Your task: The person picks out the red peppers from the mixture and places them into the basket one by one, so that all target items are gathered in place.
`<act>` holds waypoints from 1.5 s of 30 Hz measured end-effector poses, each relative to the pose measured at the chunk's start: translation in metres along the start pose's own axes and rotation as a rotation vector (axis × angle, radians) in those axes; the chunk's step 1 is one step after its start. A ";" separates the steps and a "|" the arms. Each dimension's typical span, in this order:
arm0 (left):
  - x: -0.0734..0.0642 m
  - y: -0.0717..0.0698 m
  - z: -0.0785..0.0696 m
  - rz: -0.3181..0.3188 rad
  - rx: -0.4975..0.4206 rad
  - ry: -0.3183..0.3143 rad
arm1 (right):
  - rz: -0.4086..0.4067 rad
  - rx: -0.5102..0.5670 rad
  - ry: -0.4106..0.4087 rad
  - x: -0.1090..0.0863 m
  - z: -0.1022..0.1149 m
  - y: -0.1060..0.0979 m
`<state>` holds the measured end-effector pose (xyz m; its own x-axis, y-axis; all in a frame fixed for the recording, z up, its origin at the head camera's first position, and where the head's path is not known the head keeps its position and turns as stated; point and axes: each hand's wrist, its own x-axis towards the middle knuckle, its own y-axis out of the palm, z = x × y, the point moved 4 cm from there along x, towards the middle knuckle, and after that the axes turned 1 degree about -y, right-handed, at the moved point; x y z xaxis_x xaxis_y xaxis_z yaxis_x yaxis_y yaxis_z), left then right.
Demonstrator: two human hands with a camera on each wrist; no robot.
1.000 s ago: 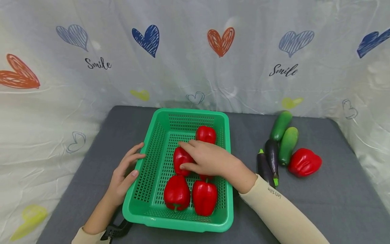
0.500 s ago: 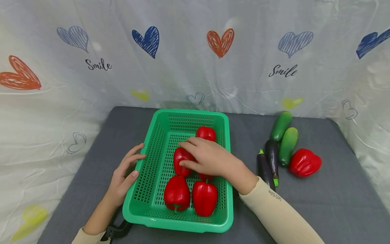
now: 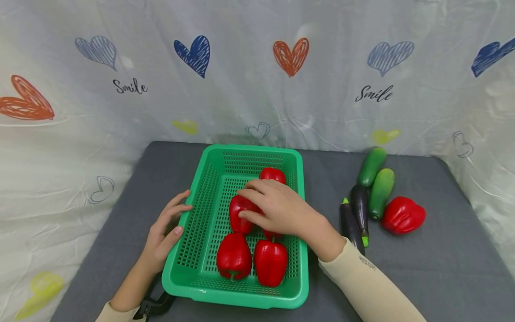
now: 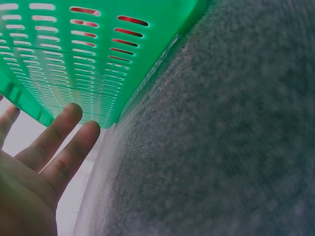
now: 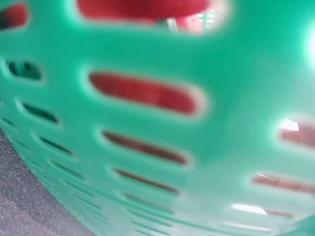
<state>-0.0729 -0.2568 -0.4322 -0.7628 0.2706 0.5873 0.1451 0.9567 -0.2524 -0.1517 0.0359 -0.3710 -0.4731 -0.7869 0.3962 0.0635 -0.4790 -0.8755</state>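
Note:
In the head view a green plastic basket point(image 3: 235, 300) stands on the grey cloth. My left hand point(image 3: 161, 235) touches its left rim with spread, fairly straight fingers; in the left wrist view those fingers point(image 4: 64, 152) lie beside the slotted wall. My right hand point(image 3: 281, 208) reaches over the right rim, its thumb and loosely bent fingers over a red bell pepper point(image 3: 239, 219) in the middle. Two more bell peppers lie at the near end, one left point(image 3: 234, 257) and one right point(image 3: 271, 264). Others show behind and under the right hand, partly hidden.
To the right on the cloth lie two green cucumbers point(image 3: 381, 192), two dark eggplants point(image 3: 359, 208) and a red bell pepper point(image 3: 403, 215). A white curtain point(image 3: 241, 103) with printed hearts hangs behind the table. Something black point(image 3: 154, 305) is at my left wrist.
My right hand has drawn back slightly to the right, uncovering a bit more of the middle bell pepper, which stays in place. My left hand keeps its spot at the rim.

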 end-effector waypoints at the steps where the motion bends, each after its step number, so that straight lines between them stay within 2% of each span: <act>1: 0.000 0.000 0.000 0.001 -0.002 0.003 | -0.008 0.002 -0.001 -0.001 0.001 -0.001; 16: -0.001 0.000 0.002 0.001 -0.011 0.031 | -0.042 0.020 0.006 -0.013 0.008 -0.008; 23: -0.002 0.000 0.001 -0.002 -0.004 0.023 | -0.051 0.026 0.017 -0.018 0.010 -0.010; 33: -0.002 -0.001 0.000 -0.004 -0.001 0.016 | -0.082 -0.026 0.014 -0.029 0.007 -0.020; 45: 0.000 0.000 0.001 -0.001 0.006 0.023 | -0.125 -0.031 0.030 -0.043 0.002 -0.032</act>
<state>-0.0741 -0.2565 -0.4332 -0.7482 0.2725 0.6049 0.1411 0.9562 -0.2564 -0.1312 0.0843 -0.3595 -0.5018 -0.7095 0.4948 -0.0244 -0.5602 -0.8280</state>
